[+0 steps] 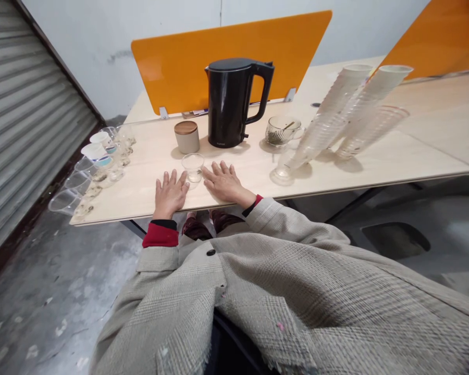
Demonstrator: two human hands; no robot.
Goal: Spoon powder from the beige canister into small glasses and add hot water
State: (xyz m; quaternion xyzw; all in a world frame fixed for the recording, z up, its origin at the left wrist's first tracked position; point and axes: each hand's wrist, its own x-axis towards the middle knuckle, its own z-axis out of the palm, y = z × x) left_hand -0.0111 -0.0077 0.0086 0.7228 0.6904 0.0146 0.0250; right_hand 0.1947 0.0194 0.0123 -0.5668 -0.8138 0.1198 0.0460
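Observation:
My left hand (171, 194) lies flat near the table's front edge, fingers stretched out and holding nothing. My right hand (224, 182) rests palm down on the tabletop, its fingers spread and also holding nothing. Between the two hands stands a clear plastic cup (193, 165), upright, with a little dark matter low in it. My right fingertips are close beside the cup; whether they touch it I cannot tell. Just behind it sits a beige canister (187, 141) with a wooden lid, and a black electric kettle (227, 107) stands to its right.
A glass cup (280, 130) holds dark leaves and a spoon. Tall leaning stacks of clear cups (324, 120) stand at the right. Several cups, clear and white (96, 152), line the table's left edge. An orange divider (172, 67) rises behind the kettle.

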